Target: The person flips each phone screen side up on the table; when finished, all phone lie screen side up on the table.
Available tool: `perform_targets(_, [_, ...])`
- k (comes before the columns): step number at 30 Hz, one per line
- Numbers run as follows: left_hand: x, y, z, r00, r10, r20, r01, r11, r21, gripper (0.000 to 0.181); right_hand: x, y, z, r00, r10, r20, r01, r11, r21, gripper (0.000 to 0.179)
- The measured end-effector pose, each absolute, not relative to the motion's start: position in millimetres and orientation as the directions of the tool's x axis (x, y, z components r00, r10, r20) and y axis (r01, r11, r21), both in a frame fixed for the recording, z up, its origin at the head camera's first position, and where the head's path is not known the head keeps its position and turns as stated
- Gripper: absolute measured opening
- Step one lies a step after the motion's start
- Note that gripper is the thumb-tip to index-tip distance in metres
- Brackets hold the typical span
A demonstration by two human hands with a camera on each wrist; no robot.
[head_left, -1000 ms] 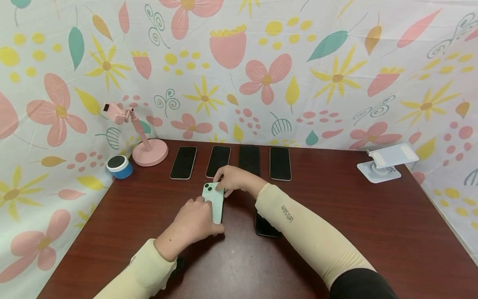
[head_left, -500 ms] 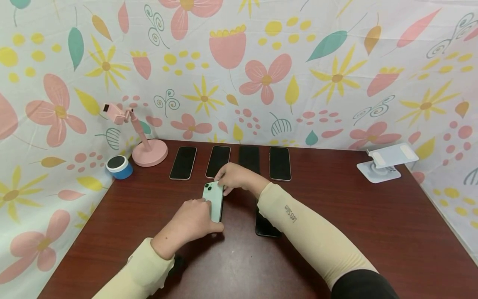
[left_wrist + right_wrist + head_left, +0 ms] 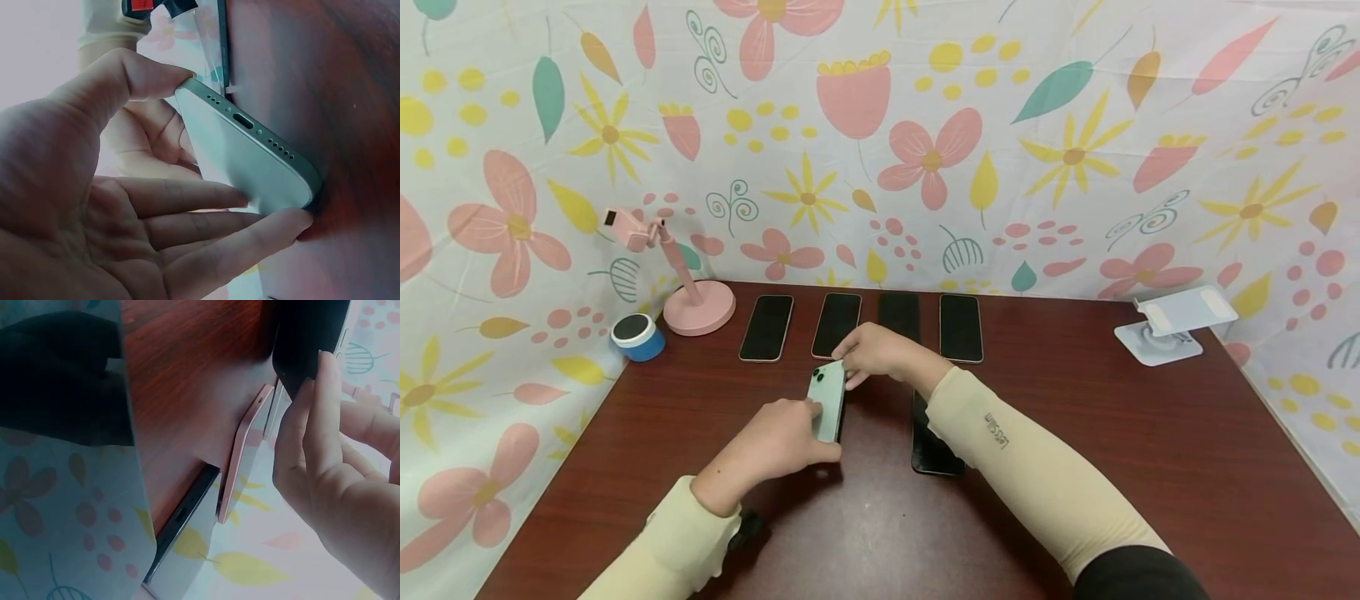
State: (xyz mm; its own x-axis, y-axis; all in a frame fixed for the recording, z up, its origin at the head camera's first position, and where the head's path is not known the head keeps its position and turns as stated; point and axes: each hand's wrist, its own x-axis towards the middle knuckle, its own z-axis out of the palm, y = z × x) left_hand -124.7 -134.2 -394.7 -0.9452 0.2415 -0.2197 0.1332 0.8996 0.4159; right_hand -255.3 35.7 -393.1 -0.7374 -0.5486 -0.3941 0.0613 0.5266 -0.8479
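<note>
A mint-green smartphone is held between both hands above the near-middle of the table, its camera back facing up and tilted. My left hand grips its lower end; in the left wrist view the thumb is at one bottom corner and a fingertip at the other, with the charging port showing between. At the top end my right hand pinches the upper right corner. The right wrist view shows the phone's dark screen side turned toward the table.
Several dark-screened phones lie in a row at the back, among them one at left and one at right. Another black phone lies partly under the right sleeve. A pink stand, a blue-and-white jar and a white stand flank them.
The mint-green phone has tilted further, so its back looks narrower. My left hand has drifted slightly left, and my right hand slightly away from the viewer, both keeping hold of it.
</note>
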Motion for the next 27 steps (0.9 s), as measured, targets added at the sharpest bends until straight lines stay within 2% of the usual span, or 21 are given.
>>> perform_targets(3, [-126, -137, -392, -0.939, 0.244, -0.241, 0.121, 0.893, 0.433, 0.047, -255, 39, -393, -0.730, -0.556, -0.396, 0.086, 0.501, -0.861, 0.036])
perform_targets(10, [-129, -146, -390, -0.924, 0.256, -0.283, 0.083, 0.859, 0.505, 0.054, -255, 44, -394, -0.710, -0.581, -0.399, 0.148, 0.431, -0.890, 0.040])
perform_targets(16, [-132, -152, -388, -0.916, 0.254, -0.310, 0.038, 0.825, 0.563, 0.074, -255, 44, -393, -0.694, -0.595, -0.406, 0.195, 0.387, -0.901, 0.040])
perform_targets(27, [-134, -154, -387, -0.899, 0.290, -0.330, -0.002, 0.747, 0.664, 0.095, -255, 43, -394, -0.680, -0.611, -0.405, 0.264, 0.311, -0.913, 0.043])
